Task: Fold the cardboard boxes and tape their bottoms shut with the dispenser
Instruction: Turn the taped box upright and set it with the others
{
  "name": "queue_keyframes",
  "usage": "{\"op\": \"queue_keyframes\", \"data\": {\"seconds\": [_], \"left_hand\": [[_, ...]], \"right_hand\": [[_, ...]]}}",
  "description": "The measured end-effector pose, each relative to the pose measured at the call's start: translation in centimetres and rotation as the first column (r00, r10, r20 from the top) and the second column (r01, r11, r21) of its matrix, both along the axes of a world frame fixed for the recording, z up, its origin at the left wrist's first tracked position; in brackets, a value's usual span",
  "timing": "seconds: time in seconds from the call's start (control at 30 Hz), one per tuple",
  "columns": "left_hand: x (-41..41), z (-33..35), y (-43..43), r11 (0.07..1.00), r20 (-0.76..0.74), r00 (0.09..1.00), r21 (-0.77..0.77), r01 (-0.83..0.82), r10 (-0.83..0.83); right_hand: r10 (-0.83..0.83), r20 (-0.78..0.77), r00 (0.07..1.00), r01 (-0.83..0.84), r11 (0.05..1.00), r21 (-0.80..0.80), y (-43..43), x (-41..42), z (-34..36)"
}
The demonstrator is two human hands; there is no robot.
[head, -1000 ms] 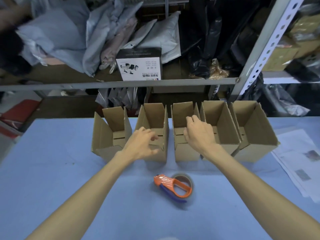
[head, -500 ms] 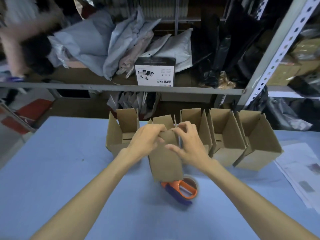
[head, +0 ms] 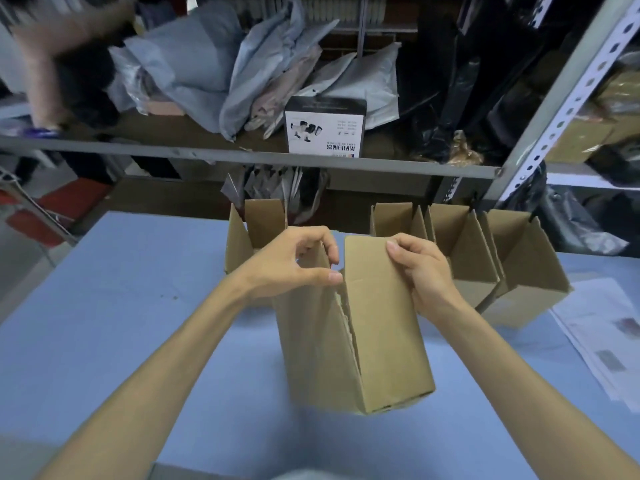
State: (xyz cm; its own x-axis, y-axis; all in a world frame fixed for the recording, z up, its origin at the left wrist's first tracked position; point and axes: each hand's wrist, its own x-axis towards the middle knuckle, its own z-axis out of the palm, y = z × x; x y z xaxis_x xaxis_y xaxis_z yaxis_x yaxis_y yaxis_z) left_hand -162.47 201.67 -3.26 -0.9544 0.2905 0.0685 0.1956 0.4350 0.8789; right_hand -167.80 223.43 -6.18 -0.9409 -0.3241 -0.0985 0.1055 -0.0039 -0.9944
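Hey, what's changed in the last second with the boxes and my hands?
The left hand and right hand took hold of the second box from the left and pulled it out of the row toward you. It is now held over the blue table, hiding the tape dispenser. The other four boxes stayed in their row, and the papers did not move.
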Motion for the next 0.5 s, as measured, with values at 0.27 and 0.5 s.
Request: {"op": "queue_keyframes", "data": {"seconds": [0.27,0.5], "left_hand": [[3.1,-4.2,-1.7,0.999,0.074,0.997,-0.037,0.005,-0.002],[4.3,-9.3,-6.6,0.982,0.328,0.935,-0.168,-0.084,0.136]], "right_hand": [[0.053,0.184,0.981,-0.047,0.998,-0.037,-3.7,3.1,-8.1],[0.13,0.059,0.99,-0.141,0.952,0.27,-8.3,7.9,-13.3]]}}
